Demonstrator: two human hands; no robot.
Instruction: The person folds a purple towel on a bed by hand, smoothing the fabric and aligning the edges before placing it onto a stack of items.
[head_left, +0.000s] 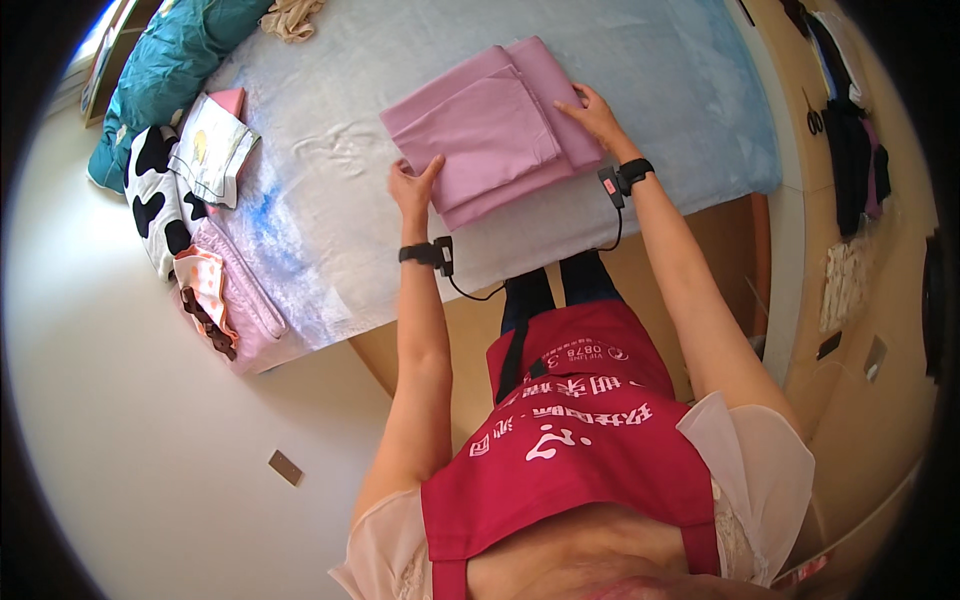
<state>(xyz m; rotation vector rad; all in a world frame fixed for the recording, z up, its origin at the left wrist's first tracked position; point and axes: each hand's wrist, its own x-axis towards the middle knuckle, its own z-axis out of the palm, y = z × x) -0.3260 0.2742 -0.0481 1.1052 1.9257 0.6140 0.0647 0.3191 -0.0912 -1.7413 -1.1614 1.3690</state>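
Observation:
A folded pink cloth (487, 135) lies in layers on the bed's pale blue-and-white sheet (337, 247), near the edge closest to me. At the cloth's left side is my left hand (415, 184), its thumb against the edge and its fingers bent; whether it grips any layer cannot be told. My right hand (592, 116) rests at the right side, thumb on top of the cloth and fingers by its outer edge. Black straps with small devices and cables circle both wrists.
Along the bed's left side lie a teal quilt (161, 75), a cow-print textile (154, 202), a printed white cloth (214, 150) and a folded pale pink textile (244, 277). A beige cloth (291, 16) is at the top. Scissors (814, 120) and dark clothes (847, 165) are at right.

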